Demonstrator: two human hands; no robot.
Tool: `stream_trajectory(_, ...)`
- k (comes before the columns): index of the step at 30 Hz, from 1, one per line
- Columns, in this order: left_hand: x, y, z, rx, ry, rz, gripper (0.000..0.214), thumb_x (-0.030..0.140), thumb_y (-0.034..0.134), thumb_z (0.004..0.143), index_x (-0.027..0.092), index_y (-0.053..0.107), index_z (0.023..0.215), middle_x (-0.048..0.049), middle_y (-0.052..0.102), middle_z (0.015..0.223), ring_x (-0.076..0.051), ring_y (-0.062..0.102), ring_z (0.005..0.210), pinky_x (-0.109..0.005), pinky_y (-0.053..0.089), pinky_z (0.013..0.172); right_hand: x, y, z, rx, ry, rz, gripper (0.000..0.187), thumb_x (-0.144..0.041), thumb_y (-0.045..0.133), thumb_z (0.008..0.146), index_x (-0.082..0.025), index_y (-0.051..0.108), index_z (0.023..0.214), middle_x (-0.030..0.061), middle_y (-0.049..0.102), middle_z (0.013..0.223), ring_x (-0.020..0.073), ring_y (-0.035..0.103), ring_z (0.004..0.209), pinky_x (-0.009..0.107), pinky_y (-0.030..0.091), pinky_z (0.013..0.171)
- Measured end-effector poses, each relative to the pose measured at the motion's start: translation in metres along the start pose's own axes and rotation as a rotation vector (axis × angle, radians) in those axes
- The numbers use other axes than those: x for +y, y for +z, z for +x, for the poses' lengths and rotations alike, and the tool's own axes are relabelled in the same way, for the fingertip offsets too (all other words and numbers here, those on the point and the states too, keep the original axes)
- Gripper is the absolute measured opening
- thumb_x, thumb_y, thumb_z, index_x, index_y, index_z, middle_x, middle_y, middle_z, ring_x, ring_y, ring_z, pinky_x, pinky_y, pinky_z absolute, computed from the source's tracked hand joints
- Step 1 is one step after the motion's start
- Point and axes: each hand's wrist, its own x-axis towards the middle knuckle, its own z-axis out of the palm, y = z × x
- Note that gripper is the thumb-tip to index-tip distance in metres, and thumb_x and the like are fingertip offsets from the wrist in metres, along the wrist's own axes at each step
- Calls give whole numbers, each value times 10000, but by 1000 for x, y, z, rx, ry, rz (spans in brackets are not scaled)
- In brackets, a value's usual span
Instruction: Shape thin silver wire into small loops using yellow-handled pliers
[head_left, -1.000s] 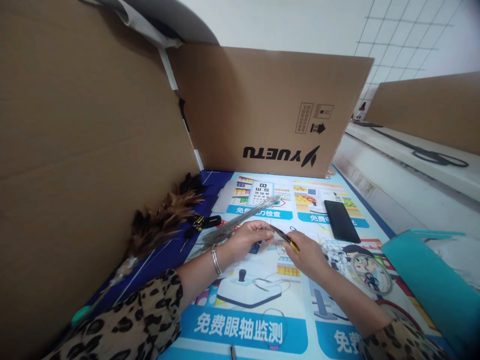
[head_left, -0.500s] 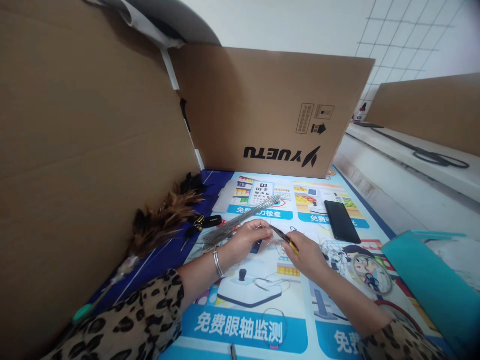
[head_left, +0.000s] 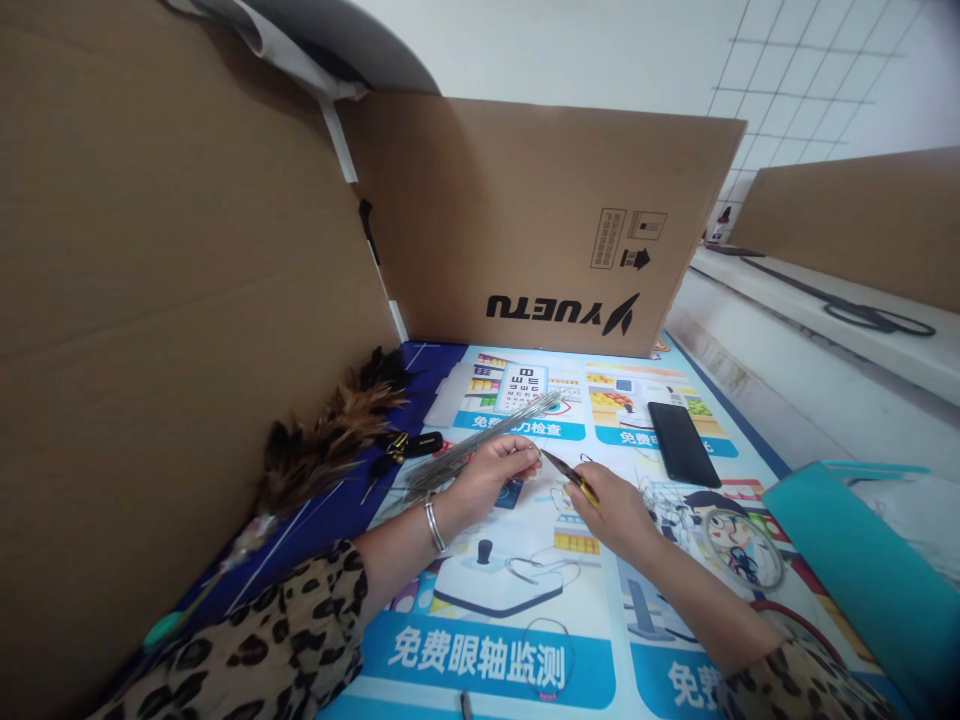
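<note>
My left hand (head_left: 491, 475) is closed in a pinch on a thin piece of wire, just in front of a bundle of straight metal wires (head_left: 487, 435) lying on the printed table mat (head_left: 525, 640). A silver bangle sits on that wrist. My right hand (head_left: 611, 505) grips small yellow-handled pliers (head_left: 566, 472), whose dark tip points left toward the left fingertips. A bent wire loop (head_left: 540, 570) lies on the mat below the hands.
Cardboard panels (head_left: 540, 220) wall in the left and back. A feather duster (head_left: 330, 440) and keys (head_left: 409, 445) lie at the left. A black phone (head_left: 681, 442) rests at the right, with a teal bag (head_left: 862, 560) beyond it.
The left hand has shifted slightly up and left, opening a small gap to the pliers' tip. The right hand has barely moved.
</note>
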Motion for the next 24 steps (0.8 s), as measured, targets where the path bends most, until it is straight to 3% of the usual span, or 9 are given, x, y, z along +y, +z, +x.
stream_trajectory(7, -3, 0, 0, 8, -32, -111, 198, 302, 651, 743, 150, 566, 838, -31, 618, 802, -107, 587, 719, -244, 437, 708, 0, 1, 0, 4, 2, 4, 192, -356, 393, 882, -204, 502, 927, 31, 587, 868, 169, 562, 803, 252, 390, 669)
stream_trajectory(11, -2, 0, -1, -35, -59, -182, 199, 295, 646, 753, 154, 542, 849, -27, 622, 808, -101, 593, 709, -230, 439, 685, 0, 1, 0, 6, -3, -9, 208, -362, 391, 882, -198, 507, 937, 33, 587, 873, 173, 563, 810, 258, 391, 675)
stream_trajectory(18, -5, -1, 1, -22, 16, -131, 211, 207, 711, 680, 153, 542, 794, -2, 608, 748, -91, 575, 684, -215, 430, 665, 2, 3, -1, 14, -20, 17, 211, -352, 404, 877, -195, 512, 968, 36, 587, 886, 170, 562, 837, 254, 399, 705)
stream_trajectory(24, -3, 0, 1, -17, 29, -104, 206, 232, 703, 688, 154, 539, 787, -4, 607, 744, -124, 613, 720, -250, 445, 703, 2, 2, 0, 2, -12, 15, 199, -354, 410, 876, -202, 510, 957, 30, 585, 863, 167, 559, 806, 249, 398, 678)
